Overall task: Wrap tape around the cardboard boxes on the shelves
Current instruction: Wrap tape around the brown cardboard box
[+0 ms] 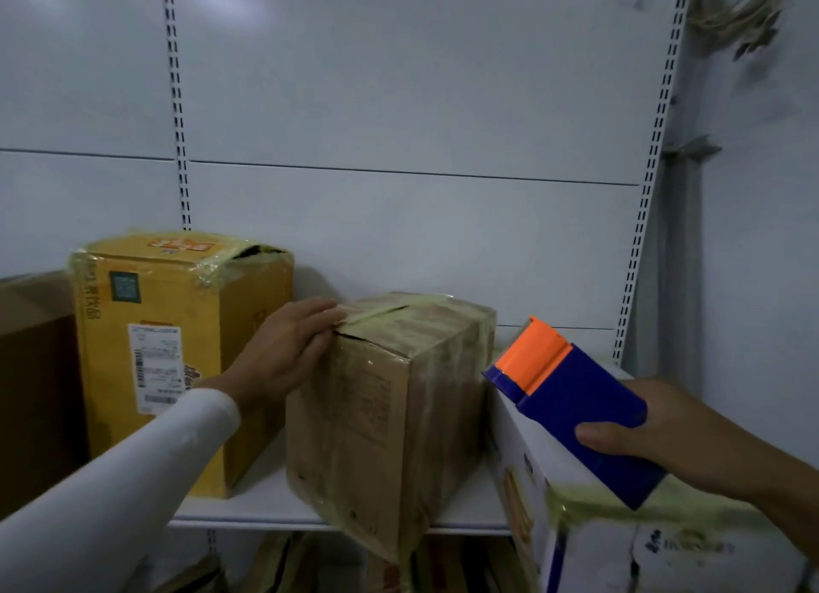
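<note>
On the white metal shelf (274, 501), the tall yellow cardboard box (168, 362) and the brown cardboard box (390, 415) already look wrapped in clear tape. The left hand (288, 353) presses flat-fingered on the brown box's top corner; the right hand (691, 442) grips the blue-and-orange tape dispenser (571, 406) over the white printed box (576, 526), seemingly only partly taped.
</note>
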A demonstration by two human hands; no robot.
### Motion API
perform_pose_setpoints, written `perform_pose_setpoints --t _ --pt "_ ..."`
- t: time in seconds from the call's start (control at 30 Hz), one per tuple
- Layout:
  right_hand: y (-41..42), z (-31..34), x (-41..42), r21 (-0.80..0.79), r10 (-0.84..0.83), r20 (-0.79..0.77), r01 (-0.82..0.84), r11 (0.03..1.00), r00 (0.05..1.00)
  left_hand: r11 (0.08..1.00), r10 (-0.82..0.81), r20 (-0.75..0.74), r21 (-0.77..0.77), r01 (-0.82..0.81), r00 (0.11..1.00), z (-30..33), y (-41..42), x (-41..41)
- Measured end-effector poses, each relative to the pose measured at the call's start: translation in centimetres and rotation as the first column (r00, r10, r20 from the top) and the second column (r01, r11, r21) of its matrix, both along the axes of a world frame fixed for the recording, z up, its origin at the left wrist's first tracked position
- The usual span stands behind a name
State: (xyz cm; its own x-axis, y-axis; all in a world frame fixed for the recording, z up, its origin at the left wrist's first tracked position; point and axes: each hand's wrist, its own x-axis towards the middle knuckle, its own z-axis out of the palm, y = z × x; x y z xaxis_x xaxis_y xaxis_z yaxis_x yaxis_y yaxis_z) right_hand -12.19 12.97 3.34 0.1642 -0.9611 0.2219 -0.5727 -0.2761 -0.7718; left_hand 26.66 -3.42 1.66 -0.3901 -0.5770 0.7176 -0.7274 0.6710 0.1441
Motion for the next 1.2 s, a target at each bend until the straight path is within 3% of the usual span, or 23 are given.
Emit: perform_pose_setpoints --t 0.07,0.17,0.23,0.3,0.43,0.53,0.67,1.0,1.2 --pt "-0.4 -0.2 0.3 0.022 0.024 0.016 -0.024 0.999 1.0 0.997 0.042 -0.021 -0.062 -0.043 0.999 0.3 2.8 -3.1" --pt "-1.0 -0.4 1.0 0.048 0.043 0.026 -0.044 0.998 0.999 0.99 0.135 0.214 -0.075 -0.122 0.967 -0.4 5.4 -7.9" --pt "-1.1 -0.4 1.5 0.053 0.054 0.026 -0.056 0.997 0.998 0.983 0.182 0.283 -0.069 -0.17 0.942 -0.8 5.1 -8.8" --pt "-0.9 -0.4 1.9 0.056 0.077 0.033 -0.079 0.995 0.996 0.992 0.125 0.219 -0.031 -0.121 0.968 -0.3 4.3 -7.5" --pt "-0.5 -0.4 2.5 0.076 0.143 0.056 -0.147 0.986 0.988 0.977 -0.124 0.141 0.193 0.095 0.982 0.5 2.6 -2.0" --pt "-0.5 -0.2 3.4 0.079 0.174 0.064 -0.179 0.981 0.983 0.931 -0.167 0.109 0.345 0.121 0.98 0.8 2.5 1.2" --pt "-0.5 -0.2 4.9 0.082 0.216 0.062 -0.221 0.972 0.974 0.9 -0.213 0.103 0.408 0.154 0.972 1.0 2.6 2.5" --pt "-0.5 -1.7 7.6 0.081 0.29 0.045 -0.293 0.953 0.956 0.919 -0.144 0.113 0.384 0.09 0.983 1.5 0.9 3.3" --pt "-0.7 -2.5 9.6 0.111 0.331 0.041 -0.333 0.936 0.943 0.98 -0.057 0.019 0.192 0.053 0.998 0.0 3.9 3.7"
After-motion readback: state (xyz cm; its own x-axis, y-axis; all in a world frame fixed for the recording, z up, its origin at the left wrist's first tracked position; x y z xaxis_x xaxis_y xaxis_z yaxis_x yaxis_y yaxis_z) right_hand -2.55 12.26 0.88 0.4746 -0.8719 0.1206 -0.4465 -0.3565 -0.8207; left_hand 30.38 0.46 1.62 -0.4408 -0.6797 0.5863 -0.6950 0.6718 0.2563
